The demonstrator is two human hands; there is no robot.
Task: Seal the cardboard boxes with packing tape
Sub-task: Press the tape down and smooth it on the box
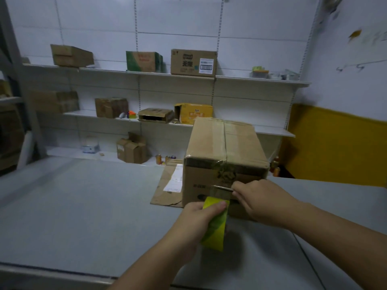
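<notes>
A closed cardboard box (211, 143) stands on the grey table (83, 206), with clear tape along its top seam and down its near face. My left hand (199, 214) grips a yellow-green roll of packing tape (215, 225) just below the box's near face, a strip of tape running up from the roll to the box. My right hand (263, 197) holds a thin metal blade (223, 187) against that strip, close to the box front.
A flattened cardboard sheet (167, 189) with a white label lies under and left of the box. Wall shelves behind hold several cardboard boxes (192, 62). Small bottles and an open box (132, 150) sit at the table's far edge. A yellow wall panel (335, 147) is on the right.
</notes>
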